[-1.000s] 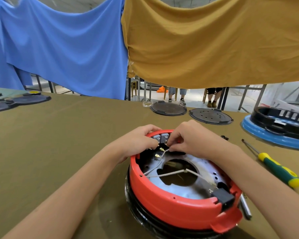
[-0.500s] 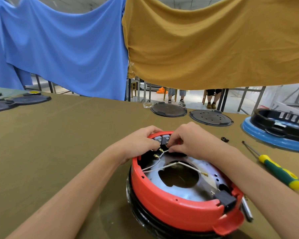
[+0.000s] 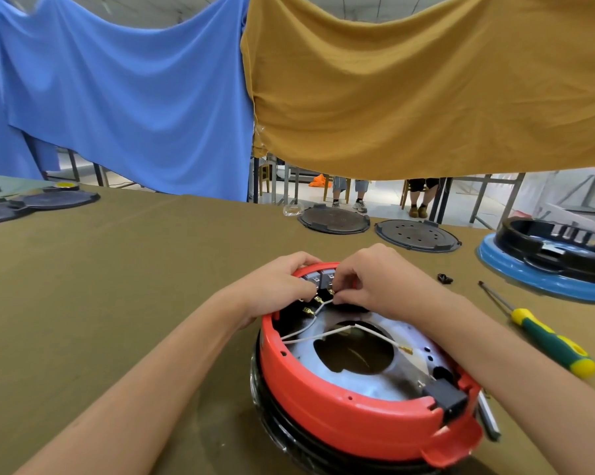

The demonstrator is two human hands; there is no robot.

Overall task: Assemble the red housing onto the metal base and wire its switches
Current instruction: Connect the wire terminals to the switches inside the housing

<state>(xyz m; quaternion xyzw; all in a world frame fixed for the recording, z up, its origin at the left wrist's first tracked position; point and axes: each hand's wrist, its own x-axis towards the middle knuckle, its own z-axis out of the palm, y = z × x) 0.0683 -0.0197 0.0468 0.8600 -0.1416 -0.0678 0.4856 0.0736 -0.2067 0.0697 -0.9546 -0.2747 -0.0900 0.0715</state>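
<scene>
From the head camera I see the red housing (image 3: 351, 416) already seated on the metal base (image 3: 375, 378), near the front edge of the olive surface (image 3: 118, 286). Both my hands are at its far rim, where two grey switches (image 3: 318, 277) sit side by side. My left hand (image 3: 275, 286) curls over the rim beside the switches, its fingers (image 3: 306, 287) bent against the left switch body, steadying it as far as I can judge. My right hand (image 3: 375, 279) has its fingers (image 3: 339, 298) pressed together, pinching what looks like a brass terminal on a white wire (image 3: 320, 305) just under the right switch.

The risks, as I read them: the terminal tip is hidden by my fingers, so I could push it crooked and bend the tab, or seat it on the wrong tab. Two more brass terminals (image 3: 308, 311) hang close below; crowding them could swap connections. Another white lead (image 3: 385, 341) lies loose across the central hole, its connector free, and could snag or drop through. Pushing hard at the far rim might tip the housing off its seat.

A yellow-and-green screwdriver (image 3: 549, 344) lies to the right, well apart.
</scene>
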